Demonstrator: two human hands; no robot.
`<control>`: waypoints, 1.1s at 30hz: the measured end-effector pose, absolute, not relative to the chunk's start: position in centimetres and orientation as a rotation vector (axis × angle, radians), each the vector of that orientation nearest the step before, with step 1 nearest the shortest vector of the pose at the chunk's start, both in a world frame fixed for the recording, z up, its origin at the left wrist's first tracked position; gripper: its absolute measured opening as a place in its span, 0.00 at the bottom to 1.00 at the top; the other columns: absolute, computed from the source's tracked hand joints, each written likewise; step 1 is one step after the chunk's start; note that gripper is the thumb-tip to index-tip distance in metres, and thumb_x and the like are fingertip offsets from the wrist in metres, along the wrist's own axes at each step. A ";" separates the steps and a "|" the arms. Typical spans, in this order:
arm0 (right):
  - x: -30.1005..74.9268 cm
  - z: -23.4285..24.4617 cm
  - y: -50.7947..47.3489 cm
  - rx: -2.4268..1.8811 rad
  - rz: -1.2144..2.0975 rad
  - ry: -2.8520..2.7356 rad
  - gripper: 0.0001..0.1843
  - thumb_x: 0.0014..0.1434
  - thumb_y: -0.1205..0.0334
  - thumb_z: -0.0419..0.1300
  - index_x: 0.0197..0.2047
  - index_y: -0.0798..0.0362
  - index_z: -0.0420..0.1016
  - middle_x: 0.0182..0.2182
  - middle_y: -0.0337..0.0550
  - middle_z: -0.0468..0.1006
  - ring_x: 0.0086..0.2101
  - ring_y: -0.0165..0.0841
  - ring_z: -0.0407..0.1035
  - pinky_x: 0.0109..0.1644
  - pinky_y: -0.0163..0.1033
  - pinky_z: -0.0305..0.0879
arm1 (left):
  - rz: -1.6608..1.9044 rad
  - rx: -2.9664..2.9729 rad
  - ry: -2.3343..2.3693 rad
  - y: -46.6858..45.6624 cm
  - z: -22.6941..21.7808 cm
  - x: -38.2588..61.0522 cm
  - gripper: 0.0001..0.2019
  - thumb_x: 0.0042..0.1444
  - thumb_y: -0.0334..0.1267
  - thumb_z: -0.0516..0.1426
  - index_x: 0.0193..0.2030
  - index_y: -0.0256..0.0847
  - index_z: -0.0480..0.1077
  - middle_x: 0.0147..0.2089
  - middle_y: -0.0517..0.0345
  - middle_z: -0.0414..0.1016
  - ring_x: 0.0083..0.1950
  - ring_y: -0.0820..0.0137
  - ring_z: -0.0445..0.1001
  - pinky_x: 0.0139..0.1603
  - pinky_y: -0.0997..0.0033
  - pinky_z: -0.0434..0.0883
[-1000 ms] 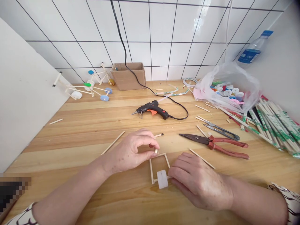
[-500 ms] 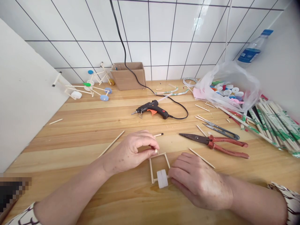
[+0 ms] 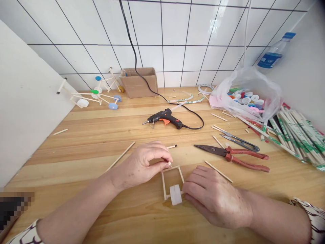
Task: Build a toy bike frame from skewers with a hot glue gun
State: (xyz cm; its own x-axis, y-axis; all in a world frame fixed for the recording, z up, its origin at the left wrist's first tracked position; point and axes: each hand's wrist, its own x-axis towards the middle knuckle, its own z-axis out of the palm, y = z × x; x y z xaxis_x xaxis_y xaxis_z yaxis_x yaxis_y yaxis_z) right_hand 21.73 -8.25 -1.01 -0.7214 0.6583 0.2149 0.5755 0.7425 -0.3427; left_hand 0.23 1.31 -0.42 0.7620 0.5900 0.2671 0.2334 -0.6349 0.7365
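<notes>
A small square frame of wooden sticks (image 3: 164,184) lies between my hands, with white bottle caps (image 3: 176,195) mounted on its near side. My left hand (image 3: 149,161) pinches a short wooden stick (image 3: 169,164) between thumb and forefinger, its pale end showing at the frame's far side. My right hand (image 3: 212,195) is closed at the frame's near right corner, fingers gripping the stick end beside the caps; the fingertips are partly hidden. Just beyond my left fingers a stick with a black tip (image 3: 172,146) rests on the table.
Beyond my hands lies a black glue gun (image 3: 165,117). Red-handled pliers (image 3: 230,154) and thread snips (image 3: 238,138) lie at right. Farther back are a bag of bottle caps (image 3: 247,98), wrapped chopsticks (image 3: 299,135), a cardboard box (image 3: 139,83) and stick-and-cap models (image 3: 95,95).
The stick frame and its caps have shifted very slightly toward me. Both hands keep nearly the same position and grip.
</notes>
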 end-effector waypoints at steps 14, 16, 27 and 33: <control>21.7 -0.8 -8.2 -0.955 0.383 -2.623 0.05 0.60 0.71 0.51 0.35 0.56 0.68 0.28 0.43 0.71 0.29 0.33 0.63 0.34 0.38 0.57 | 0.674 2.253 0.603 1.1 -0.3 0.3 0.06 0.59 0.31 0.55 0.34 0.41 0.74 0.32 0.57 0.76 0.36 0.71 0.74 0.40 0.70 0.71; 21.7 -0.8 -8.2 -0.951 0.382 -2.622 0.05 0.60 0.70 0.51 0.36 0.56 0.68 0.28 0.44 0.71 0.29 0.33 0.63 0.34 0.38 0.57 | 0.683 2.255 0.594 1.1 -0.3 0.3 0.06 0.59 0.31 0.55 0.34 0.41 0.74 0.32 0.57 0.76 0.36 0.71 0.74 0.39 0.70 0.71; 22.0 0.4 -8.0 -0.944 0.447 -2.582 0.07 0.55 0.71 0.53 0.37 0.56 0.69 0.29 0.45 0.72 0.29 0.34 0.63 0.34 0.39 0.59 | 0.700 2.268 0.559 1.1 -0.4 0.2 0.06 0.58 0.29 0.56 0.35 0.41 0.74 0.32 0.57 0.76 0.36 0.71 0.73 0.39 0.71 0.71; 24.2 3.3 -6.8 -1.221 0.153 -2.500 0.07 0.52 0.73 0.52 0.33 0.53 0.66 0.29 0.44 0.72 0.29 0.33 0.65 0.33 0.38 0.60 | 0.695 2.267 0.558 1.1 -0.3 0.2 0.06 0.58 0.29 0.55 0.35 0.40 0.74 0.31 0.57 0.76 0.36 0.71 0.72 0.38 0.71 0.71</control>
State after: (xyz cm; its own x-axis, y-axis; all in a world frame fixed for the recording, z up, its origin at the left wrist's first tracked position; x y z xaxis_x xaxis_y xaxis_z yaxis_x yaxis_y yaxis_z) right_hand 24.18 -6.76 3.27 -0.5657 0.7806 0.2657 0.7425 0.6224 -0.2476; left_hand 0.23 1.09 -0.28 0.7642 0.5604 0.3192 0.1903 -0.6688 0.7187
